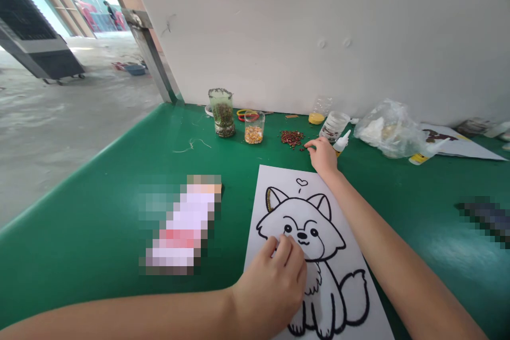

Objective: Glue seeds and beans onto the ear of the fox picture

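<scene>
A white sheet with a black-outlined fox drawing lies before me. One ear of the fox has a strip of small brownish grains along its edge. Over the fox's chest and lower face, my left hand is closed with its fingers curled; whatever they may pinch is hidden. My right hand reaches past the sheet's top edge to the right side of a small heap of dark red beans. Its bent fingertips touch the table beside a few loose beans. Just behind that hand leans a white glue bottle, partly covered.
A green cup of small dark grains and a clear cup of corn kernels stand at the back, near scissors. A blurred phone lies left. Toward the right are a clear jar, a plastic bag and another glue bottle.
</scene>
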